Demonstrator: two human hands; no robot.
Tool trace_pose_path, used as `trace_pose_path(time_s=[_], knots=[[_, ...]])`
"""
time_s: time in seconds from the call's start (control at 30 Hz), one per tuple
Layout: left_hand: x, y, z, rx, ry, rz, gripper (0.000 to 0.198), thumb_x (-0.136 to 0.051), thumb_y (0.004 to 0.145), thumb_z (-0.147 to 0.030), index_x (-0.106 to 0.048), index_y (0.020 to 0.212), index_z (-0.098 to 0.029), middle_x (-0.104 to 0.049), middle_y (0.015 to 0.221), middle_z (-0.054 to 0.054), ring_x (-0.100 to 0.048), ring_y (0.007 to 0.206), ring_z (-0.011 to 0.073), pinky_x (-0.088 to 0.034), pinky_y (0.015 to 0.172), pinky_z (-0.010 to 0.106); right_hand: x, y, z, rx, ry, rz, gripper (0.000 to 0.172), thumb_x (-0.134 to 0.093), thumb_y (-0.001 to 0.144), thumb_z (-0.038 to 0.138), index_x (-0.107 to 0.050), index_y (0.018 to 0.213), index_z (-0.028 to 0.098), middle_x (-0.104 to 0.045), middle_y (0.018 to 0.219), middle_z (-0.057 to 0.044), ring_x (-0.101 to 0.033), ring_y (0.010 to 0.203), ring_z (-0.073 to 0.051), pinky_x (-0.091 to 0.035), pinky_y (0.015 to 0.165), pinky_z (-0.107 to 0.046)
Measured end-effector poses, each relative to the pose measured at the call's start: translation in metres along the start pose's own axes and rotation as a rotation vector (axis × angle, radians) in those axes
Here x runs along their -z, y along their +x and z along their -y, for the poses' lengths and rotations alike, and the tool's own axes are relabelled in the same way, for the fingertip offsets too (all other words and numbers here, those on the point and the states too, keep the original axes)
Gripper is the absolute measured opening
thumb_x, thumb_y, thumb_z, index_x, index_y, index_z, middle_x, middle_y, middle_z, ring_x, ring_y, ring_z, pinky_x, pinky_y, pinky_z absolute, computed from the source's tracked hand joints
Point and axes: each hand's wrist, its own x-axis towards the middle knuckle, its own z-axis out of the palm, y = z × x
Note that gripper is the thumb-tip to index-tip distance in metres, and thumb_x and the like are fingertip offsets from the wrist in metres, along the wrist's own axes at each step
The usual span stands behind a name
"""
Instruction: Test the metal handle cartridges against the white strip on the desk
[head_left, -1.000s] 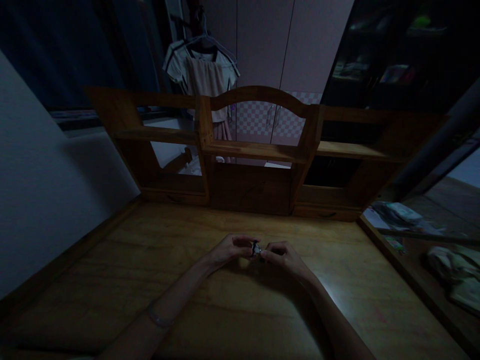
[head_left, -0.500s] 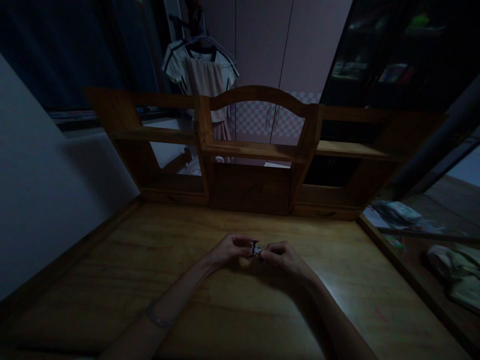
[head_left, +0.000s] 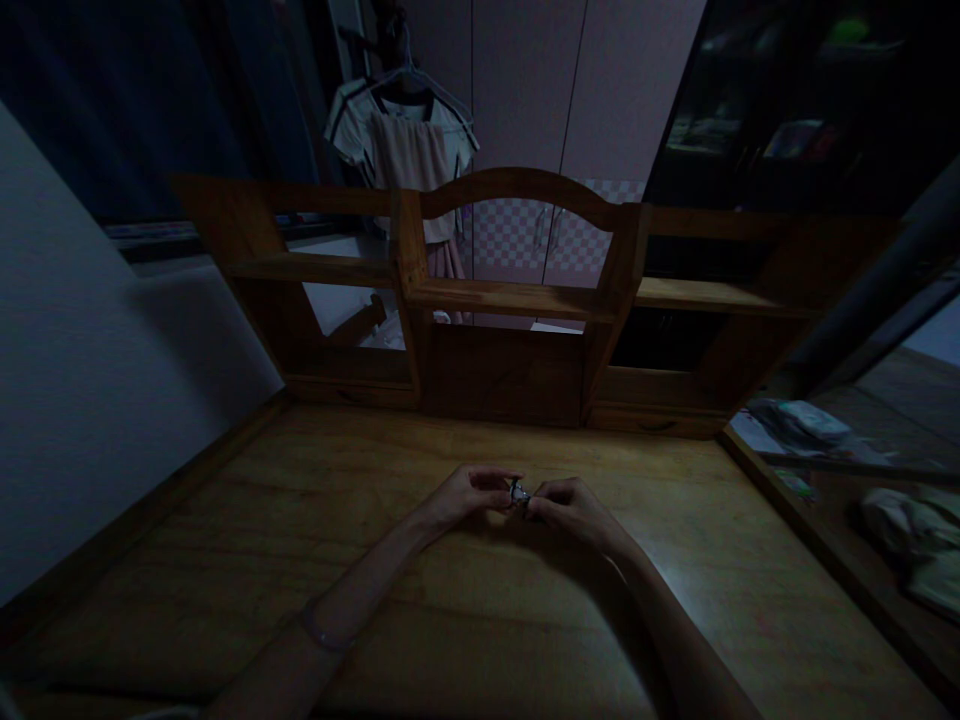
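Both my hands meet over the middle of a wooden desk (head_left: 225, 540) in dim light. My left hand (head_left: 469, 495) pinches a small shiny dark object (head_left: 517, 493) from the left. From the right, my right hand (head_left: 570, 510) pinches the same object with curled fingers. What the object is I cannot make out; it looks like a small metal clip or ring. A thin band (head_left: 322, 632) circles my left wrist.
A wooden shelf unit (head_left: 517, 300) stands along the desk's back edge. A white wall (head_left: 97, 380) borders the left. Clothes on a hanger (head_left: 405, 140) hang behind, before pink wardrobe doors. Crumpled cloth and papers (head_left: 892, 510) lie on the floor at right.
The hands have stayed together on the small object, with only slight finger shifts; the view has tilted a little.
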Motion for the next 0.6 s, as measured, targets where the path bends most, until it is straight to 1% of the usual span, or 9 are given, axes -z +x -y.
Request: trace_pose_path(time_s=[0.07,0.17,0.3,0.5,0.6], knots=[[-0.0013,0.0007,-0.0007,-0.011,-0.017,0.012,0.048,-0.078,0.066,-0.028,-0.066,0.110,-0.015,-0.069,0.096,0.009,-0.063,0.080,0.0165,-0.047,0.076,0.027,0.0010,-0.0006,0.0029,0.021,-0.015,-0.010,0.039,-0.057,0.082,0.050,-0.071,0.076,0.014,-0.061,0.067,-0.003,-0.049,0.059,-0.011,-0.034,0.053,-0.022],[-0.0027,0.0017,-0.0018,-0.022,-0.038,-0.005,0.045,-0.076,0.068,-0.031,-0.066,0.109,-0.014,-0.069,0.099,0.010,-0.063,0.080,0.0167,-0.048,0.076,0.028,0.0020,-0.0020,0.0076,0.005,-0.018,-0.009,0.042,-0.053,0.084,0.052,-0.071,0.077,0.015,-0.057,0.062,-0.001,-0.047,0.056,-0.011,-0.031,0.051,-0.022],[-0.0035,0.0013,-0.0040,-0.046,0.016,-0.044,0.045,-0.077,0.067,-0.031,-0.066,0.107,-0.013,-0.070,0.096,0.010,-0.063,0.081,0.0171,-0.048,0.076,0.027,0.0027,-0.0025,0.0099,0.003,0.005,0.033,0.040,-0.056,0.082,0.051,-0.071,0.084,0.015,-0.060,0.068,-0.002,-0.049,0.060,-0.011,-0.033,0.053,-0.023],[-0.0047,-0.0012,-0.0053,-0.040,0.027,-0.045,0.046,-0.072,0.073,-0.035,-0.064,0.112,-0.014,-0.069,0.101,0.011,-0.063,0.083,0.0176,-0.048,0.077,0.028,0.0047,-0.0015,0.0079,0.022,-0.024,0.000,0.038,-0.056,0.083,0.050,-0.070,0.083,0.015,-0.058,0.066,-0.001,-0.050,0.062,-0.012,-0.035,0.055,-0.023],[-0.0051,-0.0004,-0.0044,-0.053,0.031,-0.055,0.046,-0.072,0.071,-0.036,-0.065,0.111,-0.014,-0.068,0.101,0.011,-0.063,0.084,0.0184,-0.048,0.077,0.028,0.0058,-0.0023,0.0089,0.041,-0.019,-0.010,0.039,-0.055,0.083,0.051,-0.069,0.084,0.015,-0.058,0.069,-0.002,-0.051,0.065,-0.013,-0.037,0.058,-0.024]])
